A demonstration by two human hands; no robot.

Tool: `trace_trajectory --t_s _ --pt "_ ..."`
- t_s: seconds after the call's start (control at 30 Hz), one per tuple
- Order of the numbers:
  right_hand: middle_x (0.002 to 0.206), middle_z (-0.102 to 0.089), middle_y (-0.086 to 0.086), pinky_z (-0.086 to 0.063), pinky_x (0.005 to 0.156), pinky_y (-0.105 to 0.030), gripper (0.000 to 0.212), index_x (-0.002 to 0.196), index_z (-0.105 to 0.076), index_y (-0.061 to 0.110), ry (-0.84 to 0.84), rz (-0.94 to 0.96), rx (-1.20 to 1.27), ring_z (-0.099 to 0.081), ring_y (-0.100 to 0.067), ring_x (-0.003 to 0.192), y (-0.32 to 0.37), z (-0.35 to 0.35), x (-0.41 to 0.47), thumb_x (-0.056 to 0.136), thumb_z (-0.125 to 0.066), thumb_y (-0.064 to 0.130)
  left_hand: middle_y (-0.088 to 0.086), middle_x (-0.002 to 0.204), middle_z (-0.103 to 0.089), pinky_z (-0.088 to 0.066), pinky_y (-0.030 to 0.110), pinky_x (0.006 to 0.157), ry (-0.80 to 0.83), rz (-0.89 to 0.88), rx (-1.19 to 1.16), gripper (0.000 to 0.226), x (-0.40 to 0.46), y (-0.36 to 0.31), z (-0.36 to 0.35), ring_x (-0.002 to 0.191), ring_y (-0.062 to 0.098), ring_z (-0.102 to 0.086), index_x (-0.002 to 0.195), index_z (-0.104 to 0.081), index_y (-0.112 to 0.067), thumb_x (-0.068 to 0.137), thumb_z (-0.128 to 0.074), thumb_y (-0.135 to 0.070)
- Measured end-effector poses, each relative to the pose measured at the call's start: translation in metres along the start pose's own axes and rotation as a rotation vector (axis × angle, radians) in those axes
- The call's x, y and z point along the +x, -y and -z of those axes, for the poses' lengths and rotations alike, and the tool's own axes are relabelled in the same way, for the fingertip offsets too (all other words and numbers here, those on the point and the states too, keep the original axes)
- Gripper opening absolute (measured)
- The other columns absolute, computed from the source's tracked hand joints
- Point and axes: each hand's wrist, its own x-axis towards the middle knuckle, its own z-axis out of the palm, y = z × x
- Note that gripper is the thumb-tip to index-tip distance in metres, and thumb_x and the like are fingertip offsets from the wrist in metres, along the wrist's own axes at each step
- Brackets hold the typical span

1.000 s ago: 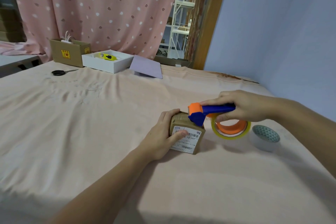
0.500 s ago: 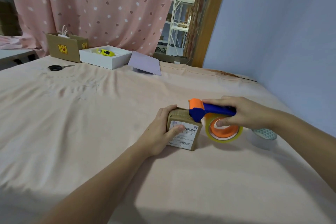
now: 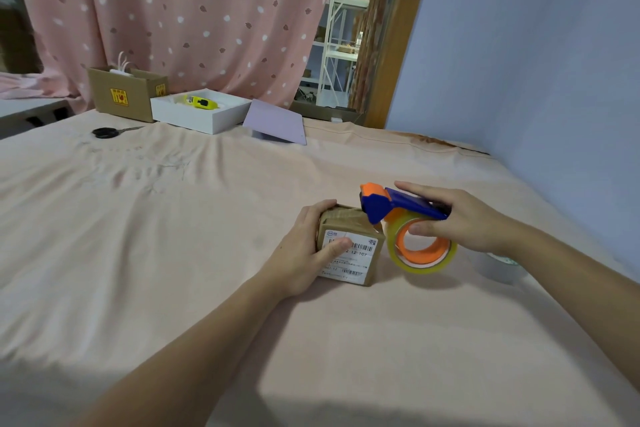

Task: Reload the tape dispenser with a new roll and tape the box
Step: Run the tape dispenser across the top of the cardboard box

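Observation:
A small brown cardboard box (image 3: pixel 360 265) with a white barcode label stands on the peach cloth at centre. My left hand (image 3: pixel 304 250) grips its left side, thumb across the label. My right hand (image 3: pixel 460 222) holds the blue and orange tape dispenser (image 3: pixel 391 203), loaded with a clear roll on an orange hub (image 3: pixel 420 250). The dispenser's orange head rests at the box's top right edge, and the roll hangs just right of the box. A second roll of tape (image 3: pixel 502 269) lies on the cloth further right, partly hidden by my right wrist.
At the far edge of the table stand an open brown carton (image 3: pixel 121 94), a white tray (image 3: pixel 201 114) holding a yellow cutter (image 3: pixel 201 101), and a lilac lid (image 3: pixel 277 125). Black scissors (image 3: pixel 107 132) lie at far left. A blue wall runs close on the right.
The dispenser has slid left and down against the box's right side, its roll now closer to the box. My left hand has kept its grip on the box.

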Motion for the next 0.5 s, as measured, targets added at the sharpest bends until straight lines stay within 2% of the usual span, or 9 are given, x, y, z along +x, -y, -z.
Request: trace_trajectory --t_s 0.1,0.23,0.33,0.5 --pt "0.123 -0.066 0.019 -0.055 0.075 -0.017 0.064 0.139 -0.049 0.053 -0.030 -0.043 0.100 -0.064 -0.004 0.106 -0.0029 -0.0010 0.0004 0.084 -0.076 0.034 -0.016 0.142 -0.045 -0.048 0.038 0.107 -0.003 -0.006 -0.003 0.069 -0.0004 0.0004 -0.0004 0.128 -0.004 -0.050 0.147 -0.031 -0.044 0.088 -0.060 -0.065" --pt "0.117 -0.070 0.024 -0.058 0.076 -0.029 0.060 0.132 -0.059 0.049 -0.015 -0.076 0.184 -0.066 -0.014 0.104 -0.0060 -0.0010 -0.0003 0.073 -0.073 0.044 -0.018 0.141 -0.044 -0.050 0.040 0.106 0.002 -0.005 -0.017 0.071 -0.0003 -0.0003 -0.0006 0.127 -0.002 -0.050 0.146 -0.032 -0.044 0.086 -0.061 -0.068" --pt "0.118 -0.069 0.027 -0.057 0.081 -0.027 0.056 0.129 -0.061 0.050 0.004 -0.061 0.161 -0.066 -0.010 0.107 -0.0067 0.0014 -0.0013 0.076 -0.074 0.041 -0.017 0.138 -0.044 -0.050 0.039 0.105 0.010 -0.004 -0.009 0.072 -0.0005 -0.0008 -0.0006 0.125 -0.002 -0.051 0.147 -0.032 -0.042 0.086 -0.061 -0.067" --pt "0.122 -0.067 0.021 -0.050 0.087 -0.021 0.054 0.131 -0.059 0.050 0.020 0.011 0.028 -0.063 -0.007 0.108 -0.0054 0.0049 -0.0050 0.087 -0.075 0.024 -0.015 0.139 -0.042 -0.045 0.033 0.108 0.028 -0.008 0.030 0.074 -0.0014 -0.0024 0.0005 0.122 -0.002 -0.052 0.150 -0.031 -0.035 0.088 -0.058 -0.064"
